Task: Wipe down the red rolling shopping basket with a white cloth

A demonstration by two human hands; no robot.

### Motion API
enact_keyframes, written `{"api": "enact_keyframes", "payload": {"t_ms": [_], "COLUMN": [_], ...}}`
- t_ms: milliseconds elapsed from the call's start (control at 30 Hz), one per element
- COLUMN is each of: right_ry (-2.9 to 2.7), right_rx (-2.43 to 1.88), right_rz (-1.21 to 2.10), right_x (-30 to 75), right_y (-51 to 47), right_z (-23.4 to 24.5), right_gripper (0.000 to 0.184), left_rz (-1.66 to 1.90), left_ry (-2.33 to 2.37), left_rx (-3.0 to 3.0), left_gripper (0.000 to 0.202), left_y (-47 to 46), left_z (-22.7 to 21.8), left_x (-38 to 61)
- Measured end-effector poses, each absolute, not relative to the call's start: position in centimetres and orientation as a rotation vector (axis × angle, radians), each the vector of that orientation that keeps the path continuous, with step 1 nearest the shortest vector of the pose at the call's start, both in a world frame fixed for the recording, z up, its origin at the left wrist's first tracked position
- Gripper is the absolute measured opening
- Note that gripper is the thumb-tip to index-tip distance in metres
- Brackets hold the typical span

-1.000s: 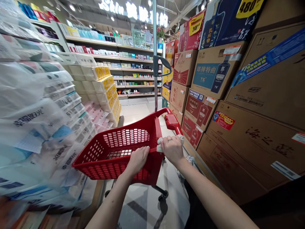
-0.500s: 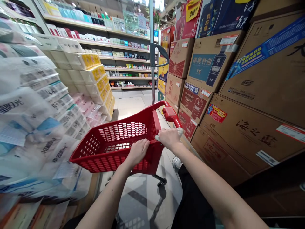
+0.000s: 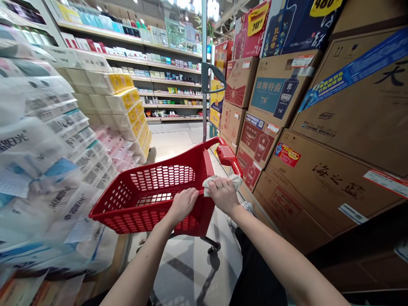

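A red plastic shopping cart (image 3: 127,204) with a perforated basket stands in front of me in a store aisle. My left hand (image 3: 184,205) is closed over the near rim of the basket. Just to its right, my right hand (image 3: 222,195) is closed on a white cloth (image 3: 236,180), pressed against the cart's rim below the red handle (image 3: 227,156). The basket holds nothing I can see.
Stacked packs of tissue paper (image 3: 47,161) fill the left side. Piled cardboard boxes (image 3: 318,140) line the right. A grey pole (image 3: 204,72) rises behind the cart. Stocked shelves (image 3: 153,63) run across the far end, with tiled floor (image 3: 178,142) between.
Both hands stay on the cart's rim. The right hand with the cloth has slid slightly left along the rim toward the left hand, and the view has shifted a little.
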State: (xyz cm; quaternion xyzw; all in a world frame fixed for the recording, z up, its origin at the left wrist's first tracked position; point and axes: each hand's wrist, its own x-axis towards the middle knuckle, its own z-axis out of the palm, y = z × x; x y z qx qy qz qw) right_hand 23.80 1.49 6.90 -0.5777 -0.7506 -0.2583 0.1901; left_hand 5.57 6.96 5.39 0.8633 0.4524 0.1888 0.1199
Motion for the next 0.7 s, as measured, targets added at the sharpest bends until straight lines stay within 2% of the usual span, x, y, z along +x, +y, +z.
{"api": "enact_keyframes", "payload": {"t_ms": [133,367,467,700], "right_ry": [-2.14,-2.141,-2.015,-2.15], "right_rx": [-1.729,-2.026,-2.026,-1.582], "right_rz": [-0.676,-0.301,-0.354,-0.598], "right_x": [23.6,23.3,23.2,24.3], "right_y": [2.8,5.5,5.2,1.0], "right_z": [8.7,11.0,10.6,8.8], "right_gripper": [0.034,0.027,0.032,0.032], "left_rz": [0.578,0.572,0.55,0.561], "left_ry": [1.291,1.29,1.308,1.292], "left_rx": [2.527,2.536,2.542,2.556], "left_gripper": [0.04,0.04,0.041,0.041], "left_y": [7.0,7.4,7.4,7.3], "left_z": [5.2,5.1,5.2,5.5], "left_x": [5.7,6.0,6.2,6.3]}}
